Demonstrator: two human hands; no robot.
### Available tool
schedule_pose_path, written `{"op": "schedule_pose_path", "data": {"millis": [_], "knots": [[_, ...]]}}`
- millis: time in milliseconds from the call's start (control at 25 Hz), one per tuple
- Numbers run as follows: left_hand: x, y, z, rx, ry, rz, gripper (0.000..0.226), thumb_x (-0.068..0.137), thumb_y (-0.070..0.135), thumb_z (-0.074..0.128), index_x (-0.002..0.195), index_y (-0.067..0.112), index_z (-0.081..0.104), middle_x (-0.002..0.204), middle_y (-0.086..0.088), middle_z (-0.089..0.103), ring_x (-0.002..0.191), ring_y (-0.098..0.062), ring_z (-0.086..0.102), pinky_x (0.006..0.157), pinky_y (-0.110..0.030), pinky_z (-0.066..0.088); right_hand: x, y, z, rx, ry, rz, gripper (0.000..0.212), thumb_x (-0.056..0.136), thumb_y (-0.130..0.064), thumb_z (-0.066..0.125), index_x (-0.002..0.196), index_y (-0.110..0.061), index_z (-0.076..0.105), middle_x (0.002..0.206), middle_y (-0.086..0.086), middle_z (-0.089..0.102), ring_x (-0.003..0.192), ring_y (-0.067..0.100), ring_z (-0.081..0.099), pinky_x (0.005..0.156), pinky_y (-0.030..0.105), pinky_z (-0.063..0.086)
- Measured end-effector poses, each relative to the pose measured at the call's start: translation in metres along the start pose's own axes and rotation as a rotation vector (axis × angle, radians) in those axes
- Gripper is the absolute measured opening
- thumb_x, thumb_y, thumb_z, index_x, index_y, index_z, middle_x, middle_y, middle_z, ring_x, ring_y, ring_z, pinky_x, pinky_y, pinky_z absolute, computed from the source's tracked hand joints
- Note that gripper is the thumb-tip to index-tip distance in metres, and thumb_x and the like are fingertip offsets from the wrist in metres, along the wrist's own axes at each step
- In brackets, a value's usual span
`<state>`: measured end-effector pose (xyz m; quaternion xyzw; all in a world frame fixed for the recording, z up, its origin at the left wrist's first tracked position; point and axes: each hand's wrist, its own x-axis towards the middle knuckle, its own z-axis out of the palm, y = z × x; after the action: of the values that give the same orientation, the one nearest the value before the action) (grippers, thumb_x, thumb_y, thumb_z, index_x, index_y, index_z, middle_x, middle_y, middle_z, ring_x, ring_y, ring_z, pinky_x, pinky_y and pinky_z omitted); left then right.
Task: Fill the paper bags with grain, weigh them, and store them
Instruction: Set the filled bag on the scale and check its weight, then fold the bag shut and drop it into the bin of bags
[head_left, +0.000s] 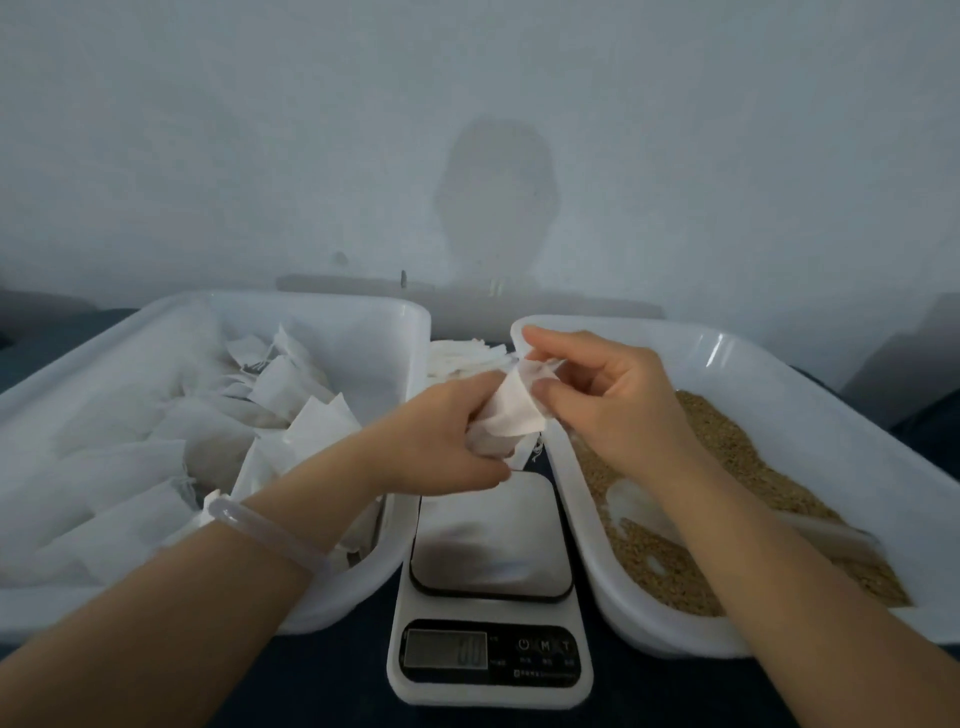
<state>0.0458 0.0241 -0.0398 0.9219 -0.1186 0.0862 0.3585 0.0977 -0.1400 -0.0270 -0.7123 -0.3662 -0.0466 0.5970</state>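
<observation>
Left hand (447, 441) and right hand (613, 395) pinch paper bag (511, 415); scale button (544, 646) reads M.

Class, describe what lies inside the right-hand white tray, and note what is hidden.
Brown grain covers the floor of the tray, with a white scoop lying in it. The right forearm hides part of the grain and scoop.

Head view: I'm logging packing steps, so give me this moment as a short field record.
Bag: one paper bag, held above the scale
Left hand: grips its lower end
Right hand: pinches its top edge
Scale platform: bare
Left tray: many white bags
Right tray: grain, white scoop
</observation>
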Motion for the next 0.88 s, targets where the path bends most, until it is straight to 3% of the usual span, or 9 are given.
{"op": "schedule_pose_path", "data": {"millis": [160,280,360,440,600,720,880], "knots": [[0.003,-0.004,-0.001,-0.087,0.013,-0.033,0.021,0.077,0.001,0.06,0.095,0.01,0.055,0.083,0.002,0.058,0.072,-0.015,0.058,0.063,-0.034,0.051,0.007,-0.005,-0.031,-0.03,-0.122,0.068,0.031,0.086,-0.009,0.065,0.104,-0.034,0.066,0.096,-0.012,0.07,0.066,0.008,0.067,0.059,0.017,0.053],[0.002,-0.005,-0.001,-0.113,0.056,-0.08,0.021,0.077,0.006,0.063,0.087,0.021,0.051,0.076,0.009,0.052,0.064,-0.006,0.049,0.059,-0.023,0.043,0.006,0.005,-0.098,-0.54,-0.369,0.382,0.031,0.072,-0.047,0.069,0.103,-0.043,0.062,0.103,-0.016,0.068,0.086,-0.005,0.065,0.068,0.011,0.051],[0.003,-0.005,-0.001,-0.149,0.073,-0.085,0.026,0.073,0.01,0.071,0.084,0.02,0.051,0.073,0.007,0.055,0.065,-0.009,0.05,0.064,-0.026,0.043,-0.009,0.024,-0.136,-0.867,-0.59,0.648,0.033,0.071,-0.044,0.076,0.098,-0.045,0.057,0.108,-0.019,0.062,0.093,-0.007,0.059,0.074,0.01,0.046],[0.003,-0.005,0.001,-0.144,0.074,-0.084,0.031,0.071,0.01,0.074,0.08,0.025,0.048,0.071,0.009,0.055,0.063,-0.008,0.05,0.06,-0.023,0.042,-0.028,0.045,-0.151,-0.975,-0.727,0.808,0.033,0.072,-0.038,0.078,0.094,-0.048,0.055,0.106,-0.02,0.059,0.093,-0.004,0.056,0.075,0.013,0.044],[0.005,-0.007,0.002,-0.218,0.089,-0.12,0.027,0.072,0.005,0.071,0.09,0.014,0.054,0.069,0.006,0.057,0.052,-0.005,0.052,0.049,-0.021,0.046,-0.04,0.068,-0.163,-1.016,-0.505,0.829,0.043,0.069,-0.024,0.079,0.096,-0.039,0.049,0.102,-0.014,0.055,0.09,0.003,0.054,0.07,0.018,0.045],[0.005,-0.009,0.003,-0.227,0.087,-0.115,0.027,0.071,0.004,0.071,0.093,0.008,0.055,0.065,0.008,0.057,0.05,-0.004,0.052,0.048,-0.02,0.047,-0.043,0.074,-0.169,-1.074,-0.486,0.896,0.036,0.077,-0.015,0.071,0.098,-0.035,0.049,0.101,-0.011,0.052,0.091,0.004,0.052,0.074,0.019,0.045],[0.006,-0.009,0.004,-0.204,0.088,-0.108,0.026,0.072,0.004,0.071,0.093,0.008,0.055,0.064,0.008,0.057,0.049,-0.003,0.053,0.047,-0.019,0.046,-0.04,0.073,-0.159,-1.136,-0.367,0.609,0.02,0.085,-0.025,0.066,0.085,-0.037,0.05,0.095,-0.014,0.052,0.082,0.003,0.053,0.068,0.018,0.043]]}}
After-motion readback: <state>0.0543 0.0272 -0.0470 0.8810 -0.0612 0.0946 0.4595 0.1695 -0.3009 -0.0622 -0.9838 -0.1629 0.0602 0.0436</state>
